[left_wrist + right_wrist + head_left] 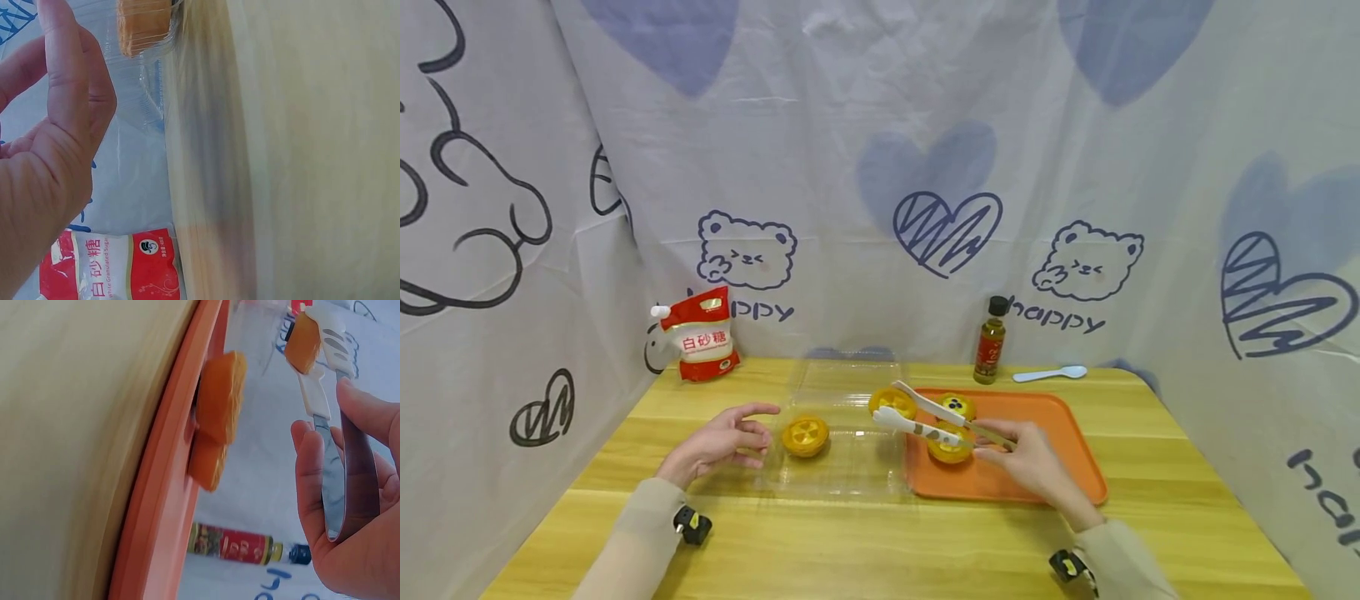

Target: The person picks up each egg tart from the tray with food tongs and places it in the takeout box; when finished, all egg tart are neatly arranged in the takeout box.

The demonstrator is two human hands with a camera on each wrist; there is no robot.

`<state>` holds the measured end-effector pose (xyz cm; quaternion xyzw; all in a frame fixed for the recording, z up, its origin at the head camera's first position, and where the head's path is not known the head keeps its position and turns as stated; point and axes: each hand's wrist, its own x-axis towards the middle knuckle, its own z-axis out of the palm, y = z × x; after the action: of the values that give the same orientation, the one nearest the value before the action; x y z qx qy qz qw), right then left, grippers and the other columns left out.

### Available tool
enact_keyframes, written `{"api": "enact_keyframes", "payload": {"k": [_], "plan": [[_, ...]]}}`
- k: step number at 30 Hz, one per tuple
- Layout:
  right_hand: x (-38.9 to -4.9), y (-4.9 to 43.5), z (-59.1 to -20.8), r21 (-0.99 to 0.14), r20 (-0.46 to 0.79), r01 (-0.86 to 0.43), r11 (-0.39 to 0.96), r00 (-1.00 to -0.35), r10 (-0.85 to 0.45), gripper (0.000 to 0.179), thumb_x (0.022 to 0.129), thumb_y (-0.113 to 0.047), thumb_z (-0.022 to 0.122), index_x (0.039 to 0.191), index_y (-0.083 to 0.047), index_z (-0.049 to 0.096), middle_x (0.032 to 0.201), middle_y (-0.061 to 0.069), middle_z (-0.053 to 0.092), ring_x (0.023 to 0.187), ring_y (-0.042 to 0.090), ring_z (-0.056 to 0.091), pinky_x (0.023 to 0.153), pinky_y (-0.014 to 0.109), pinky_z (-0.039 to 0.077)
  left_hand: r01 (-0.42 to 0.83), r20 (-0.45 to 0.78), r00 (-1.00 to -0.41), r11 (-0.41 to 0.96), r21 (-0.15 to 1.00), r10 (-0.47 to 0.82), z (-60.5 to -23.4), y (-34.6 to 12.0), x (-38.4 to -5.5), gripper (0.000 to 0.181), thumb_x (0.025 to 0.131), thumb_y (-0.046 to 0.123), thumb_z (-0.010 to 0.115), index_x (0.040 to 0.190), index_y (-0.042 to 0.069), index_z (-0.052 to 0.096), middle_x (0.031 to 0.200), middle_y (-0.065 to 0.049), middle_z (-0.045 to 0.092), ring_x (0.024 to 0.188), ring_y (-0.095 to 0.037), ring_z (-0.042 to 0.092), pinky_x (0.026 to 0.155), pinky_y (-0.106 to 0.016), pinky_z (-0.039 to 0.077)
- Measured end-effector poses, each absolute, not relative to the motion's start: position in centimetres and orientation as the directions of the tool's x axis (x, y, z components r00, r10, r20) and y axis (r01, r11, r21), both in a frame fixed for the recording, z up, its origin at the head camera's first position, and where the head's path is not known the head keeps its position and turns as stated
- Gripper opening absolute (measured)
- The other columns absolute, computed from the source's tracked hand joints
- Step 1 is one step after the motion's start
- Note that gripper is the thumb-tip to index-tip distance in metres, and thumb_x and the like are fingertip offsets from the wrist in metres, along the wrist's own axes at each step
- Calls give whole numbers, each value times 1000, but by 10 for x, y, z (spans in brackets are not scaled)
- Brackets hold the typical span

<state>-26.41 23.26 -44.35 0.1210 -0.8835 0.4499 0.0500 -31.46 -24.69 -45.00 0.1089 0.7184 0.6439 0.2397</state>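
Observation:
My right hand [1022, 454] grips a pair of tongs [925, 429] with white slotted tips. Pinched between those tips is an egg tart [304, 344], held up near the right side of a clear plastic container [857, 479]. Another egg tart [806, 436] sits in the container's left part. Two more tarts rest on the orange tray [1022, 483]: one tart [956, 406] topped with dark bits, and a plainer tart [950, 450] in front of it. By the container's left edge is my left hand [722, 442], fingers loosely bent and holding nothing; I cannot tell if it touches the plastic.
A red and white bag of granulated sugar [703, 337] stands at the back left. Behind the tray are a small bottle [990, 343] with a black cap and a pale spoon [1049, 374]. A printed curtain [820, 275] hangs around the wooden table [850, 550].

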Motion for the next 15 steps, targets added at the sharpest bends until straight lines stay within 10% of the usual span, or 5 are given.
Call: {"api": "enact_keyframes", "payload": {"k": [15], "plan": [[-259, 199, -448, -756, 171, -294, 585, -951, -257, 39, 80, -14, 80, 119, -15, 71, 102, 8, 75, 78, 12, 64, 49, 20, 39, -157, -210, -863, 151, 976, 460, -451, -247, -316, 67, 95, 4, 60, 152, 2, 25, 103, -15, 61, 84, -21, 63, 75, -36, 61]]}}
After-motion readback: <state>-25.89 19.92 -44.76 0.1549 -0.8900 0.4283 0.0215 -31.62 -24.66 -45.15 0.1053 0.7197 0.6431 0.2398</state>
